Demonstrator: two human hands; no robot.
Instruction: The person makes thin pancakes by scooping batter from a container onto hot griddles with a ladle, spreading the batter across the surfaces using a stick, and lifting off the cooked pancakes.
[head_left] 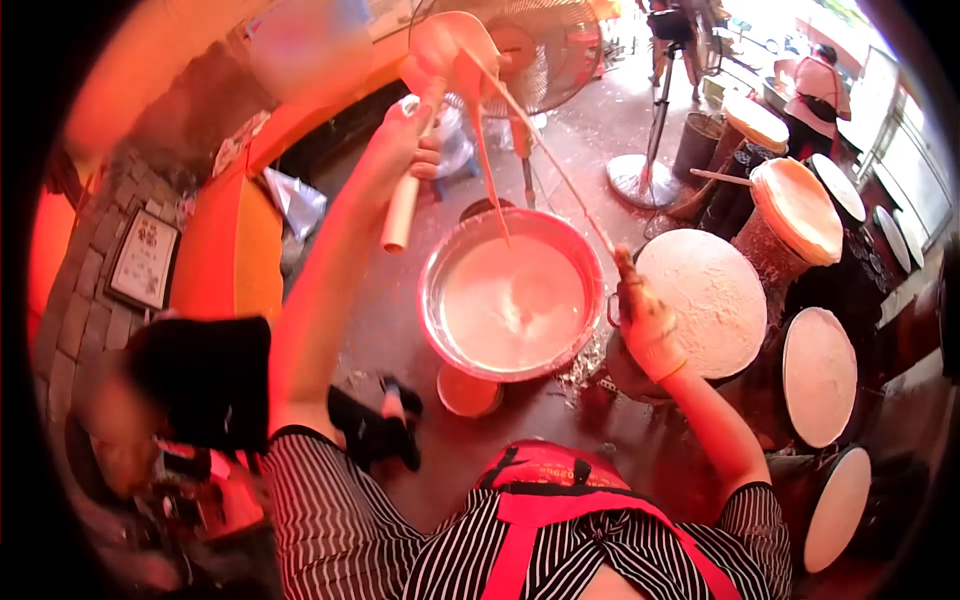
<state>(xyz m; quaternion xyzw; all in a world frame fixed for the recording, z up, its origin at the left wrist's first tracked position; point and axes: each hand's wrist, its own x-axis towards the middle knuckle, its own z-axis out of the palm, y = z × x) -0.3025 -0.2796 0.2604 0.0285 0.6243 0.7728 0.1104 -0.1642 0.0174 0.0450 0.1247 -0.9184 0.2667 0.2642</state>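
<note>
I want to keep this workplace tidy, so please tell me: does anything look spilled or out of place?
Yes: pale flakes lie scattered on the floor, at the lower right of the basin in the picture. They look like spilled scraps, lying outside the basin; I cannot tell what they are.

Framed sign (145,258) near black-clad person (212,385)

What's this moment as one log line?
left hand: grips coated tool | right hand: holds stick | pale mixture: hangs from tool over bowl
</note>
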